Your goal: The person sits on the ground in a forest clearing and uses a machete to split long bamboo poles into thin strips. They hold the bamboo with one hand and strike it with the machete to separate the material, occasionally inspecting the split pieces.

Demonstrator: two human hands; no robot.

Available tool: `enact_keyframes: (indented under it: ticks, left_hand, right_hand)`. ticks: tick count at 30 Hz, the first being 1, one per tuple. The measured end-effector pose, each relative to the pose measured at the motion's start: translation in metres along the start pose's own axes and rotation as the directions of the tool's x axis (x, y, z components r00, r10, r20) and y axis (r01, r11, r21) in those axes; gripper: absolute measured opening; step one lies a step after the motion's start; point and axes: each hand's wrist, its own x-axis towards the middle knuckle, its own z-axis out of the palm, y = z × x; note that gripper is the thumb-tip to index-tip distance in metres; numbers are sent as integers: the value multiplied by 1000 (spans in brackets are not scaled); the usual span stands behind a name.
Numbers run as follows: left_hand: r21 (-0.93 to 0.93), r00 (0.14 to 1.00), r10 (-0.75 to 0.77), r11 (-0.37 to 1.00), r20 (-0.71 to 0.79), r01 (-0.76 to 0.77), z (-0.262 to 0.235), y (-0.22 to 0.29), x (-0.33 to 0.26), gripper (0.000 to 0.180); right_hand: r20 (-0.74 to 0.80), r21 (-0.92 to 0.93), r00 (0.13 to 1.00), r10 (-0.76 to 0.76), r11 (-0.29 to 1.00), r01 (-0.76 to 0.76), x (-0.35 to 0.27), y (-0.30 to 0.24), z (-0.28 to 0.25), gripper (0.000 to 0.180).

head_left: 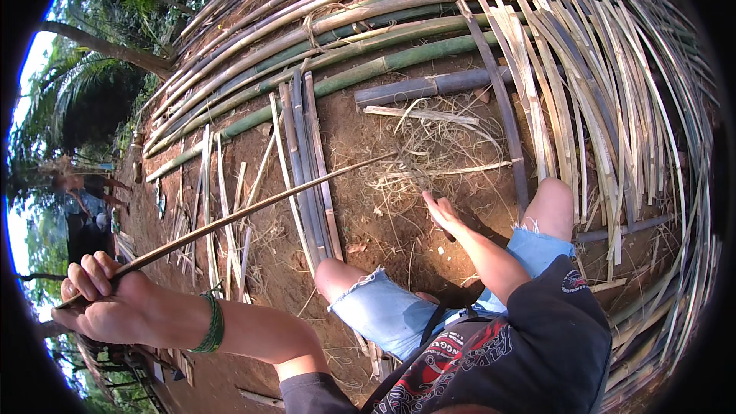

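A long, thin bamboo strip runs slantwise across the view, its near end in my left hand. The fingers of that hand are wrapped around it at the left, above a green woven wristband. At the middle, my right hand is closed, thumb along the top, on what looks like a knife. Its narrow, blurred blade points toward the far tip of the strip. Whether blade and strip touch, I cannot tell. Curly bamboo shavings lie heaped on the soil just beyond.
Long bamboo poles lie across the far side. Many split slats are piled at the right. Dark split pieces lie to the left of the shavings. My bent knees flank the work spot. Another person is at the far left.
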Motion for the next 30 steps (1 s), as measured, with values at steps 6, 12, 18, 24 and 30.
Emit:
enact_keyframes:
  ticks: [6,12,18,24,30]
  left_hand:
    - [-51,999,-40,998,-17,39,-7,3,0,51]
    - [-72,1000,-9,997,17,10,16,6,-12,50]
    - [-50,999,39,998,19,-38,4,2,-12,47]
    - [-125,988,-31,991,152,50,-5,10,-10,48]
    - [-126,988,8,992,154,12,10,12,-19,43]
  right_hand:
    - [-44,11,933,-356,934,357,-55,-31,39,70]
    - [-91,29,989,117,993,-114,4,6,0,85]
    - [152,94,979,-134,988,120,-96,-72,21,61]
    - [99,117,830,-549,834,539,-162,-129,20,39]
    - [-190,-149,636,-748,662,735,-64,-30,41,24]
